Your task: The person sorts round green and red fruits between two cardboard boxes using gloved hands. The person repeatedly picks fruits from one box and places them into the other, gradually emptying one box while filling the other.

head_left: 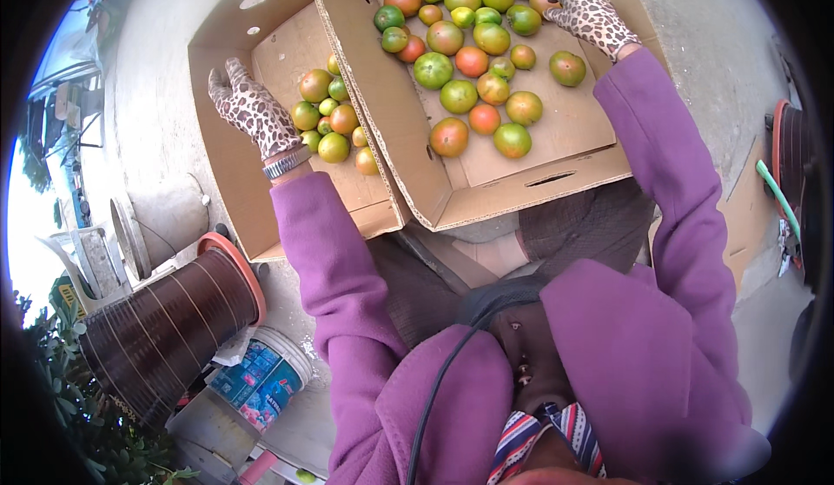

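Flanking the tomatoes [472, 62], left hand [254, 111] is loosely spread, empty; right hand [589, 16] grips one.

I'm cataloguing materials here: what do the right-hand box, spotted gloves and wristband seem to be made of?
Right-hand box: matte brown corrugated cardboard, judging by its ridged cut edges.
Spotted gloves: probably printed fabric, since they look soft and fitted; any coating is unclear.
Wristband: likely metal, with silvery, shiny, link-like segments.
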Demonstrator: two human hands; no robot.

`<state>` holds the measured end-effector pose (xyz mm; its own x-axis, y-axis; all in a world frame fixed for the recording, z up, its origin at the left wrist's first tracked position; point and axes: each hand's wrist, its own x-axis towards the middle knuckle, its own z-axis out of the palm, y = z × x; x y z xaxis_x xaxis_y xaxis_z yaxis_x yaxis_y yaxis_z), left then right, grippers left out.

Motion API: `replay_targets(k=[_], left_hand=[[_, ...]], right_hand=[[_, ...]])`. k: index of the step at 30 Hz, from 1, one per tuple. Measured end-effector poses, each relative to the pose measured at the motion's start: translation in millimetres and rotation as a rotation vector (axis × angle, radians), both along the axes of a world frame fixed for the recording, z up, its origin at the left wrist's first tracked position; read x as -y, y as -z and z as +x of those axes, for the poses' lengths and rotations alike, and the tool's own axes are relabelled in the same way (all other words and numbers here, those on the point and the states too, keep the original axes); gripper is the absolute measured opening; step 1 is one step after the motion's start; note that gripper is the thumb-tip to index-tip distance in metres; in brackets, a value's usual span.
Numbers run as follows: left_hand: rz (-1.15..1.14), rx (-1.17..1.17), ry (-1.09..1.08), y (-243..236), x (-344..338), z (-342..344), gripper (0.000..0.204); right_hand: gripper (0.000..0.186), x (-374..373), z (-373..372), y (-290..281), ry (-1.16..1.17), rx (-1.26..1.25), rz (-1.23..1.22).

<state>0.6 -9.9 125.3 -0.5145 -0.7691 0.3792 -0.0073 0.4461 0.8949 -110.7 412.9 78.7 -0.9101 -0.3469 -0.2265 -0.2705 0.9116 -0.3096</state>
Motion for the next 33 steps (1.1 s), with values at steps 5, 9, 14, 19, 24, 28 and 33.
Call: replay_targets(k=[5,9,14,19,24,28,33], left_hand=[[0.205,-0.018,0.553,-26.2,-187.5,-28.6,0.044],[-0.461,0.291,0.666,31.4,-205.4,-23.0,0.047],[-0.433,0.534,0.706,30.2,-194.8,-26.7,0.062],[-0.05,0.61,0.767,18.3,-194.7,-20.9,0.07],[0.632,0.257,1.108,22.2,-198.3,-27.7,0.067],[0.608,0.229,0.939,-0.9,-195.5,-22.9,0.05],[0.782,-0.119,0.581,-24.4,-132.9,-37.1,0.043]], right_hand=[[0.05,-3.7,18.9,-0.2,-0.152,0.2,0.364],[0.051,15.2,34.6,17.2,-0.27,0.35,0.529],[0.059,20.7,34.0,22.3,-0.298,0.293,0.465],[0.078,50.8,31.9,-33.2,0.066,0.028,0.051],[0.078,72.9,60.5,-38.0,-0.1,-0.426,-0.401],[0.07,72.8,58.2,-30.8,-0.158,-0.537,-0.658],[0.059,44.8,33.2,-9.5,-0.063,-0.547,-0.649]])
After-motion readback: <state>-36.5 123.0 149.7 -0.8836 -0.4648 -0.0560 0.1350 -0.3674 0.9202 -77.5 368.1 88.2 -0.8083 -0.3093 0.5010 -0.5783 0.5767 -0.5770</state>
